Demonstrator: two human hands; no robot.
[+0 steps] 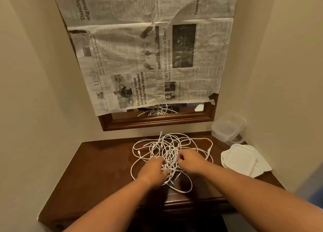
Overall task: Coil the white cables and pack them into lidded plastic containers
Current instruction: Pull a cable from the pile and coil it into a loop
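Both hands, left [153,169] and right [191,161], fingers curled, pinch strands in tangled white cables [172,148] on table [104,170].

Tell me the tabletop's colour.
Dark reddish-brown polished wood tabletop, seen in the head view.

View: single, head-worn, wide-angle. Position: above and just behind the near edge of a dark brown wooden tabletop [104,170], set in a cream-walled alcove. Direction: forward and steeply downward; the back wall is taken in up to a newspaper-covered, wood-framed mirror [157,121]. Proximity: close; both forearms are seen entering from the bottom edge. Distortion: side walls are bowed outward. Shared coverage: not applicable, one view only.
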